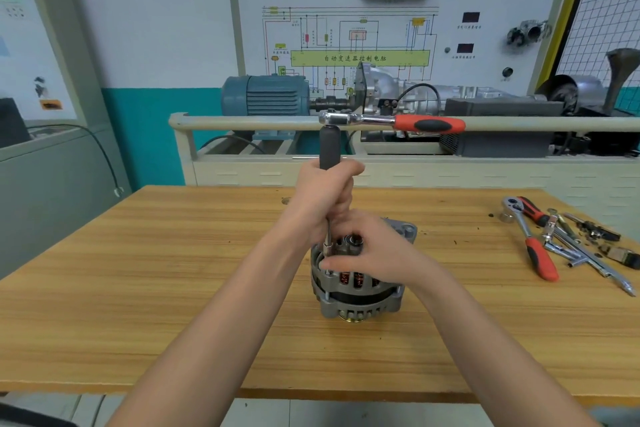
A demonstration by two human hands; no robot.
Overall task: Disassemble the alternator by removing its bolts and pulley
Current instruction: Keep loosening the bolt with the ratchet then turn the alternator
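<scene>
A grey alternator [356, 295] stands pulley-down on the wooden table [173, 288], copper windings showing through its slots. A black-handled extension bar [329, 147] rises upright from a socket [327, 248] on the alternator's top left rim. A ratchet [391, 121] with an orange and black handle sits on top of the bar and points right. My left hand [325, 198] grips the bar's black handle. My right hand [370, 250] rests on the alternator's top, its fingers curled round the housing next to the socket.
At the table's right lie a second orange-handled ratchet [533, 246], several extension bars and sockets [581, 253] and small loose parts [599, 232]. Behind the table stands a training bench with a blue motor [266, 95], a gearbox and a wiring diagram board [360, 28].
</scene>
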